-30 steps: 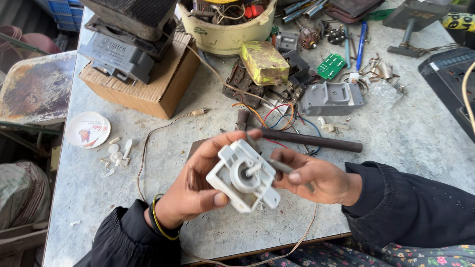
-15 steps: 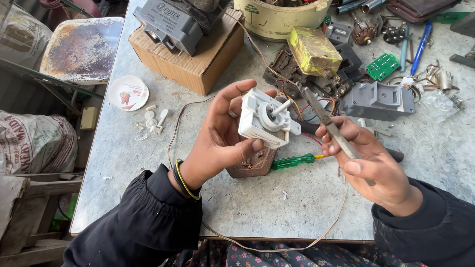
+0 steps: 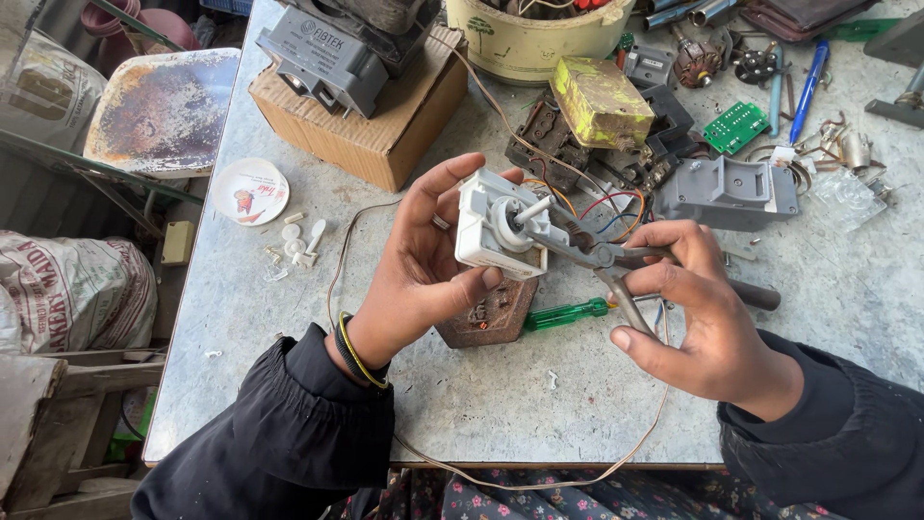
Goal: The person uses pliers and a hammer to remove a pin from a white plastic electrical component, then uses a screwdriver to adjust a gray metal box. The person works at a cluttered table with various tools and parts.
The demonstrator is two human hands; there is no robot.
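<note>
Above table [image 3: 289,318]: timer [image 3: 496,226] in left hand [image 3: 423,260].

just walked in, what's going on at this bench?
A person is working on a small white switch unit with a round dial and shaft. The left hand holds it up above the grey table. The right hand holds pliers with their tips at the shaft. A green-handled screwdriver, circuit boards, wires and a cardboard box lie around.

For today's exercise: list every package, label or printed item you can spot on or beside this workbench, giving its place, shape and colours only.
Cardboard box: back left, brown, rectangular.
Round lid: table's left edge, white, red picture.
Sack: left of the table, whitish, dark print.
Yellow block: back centre, worn yellow-green wrapping.
</note>
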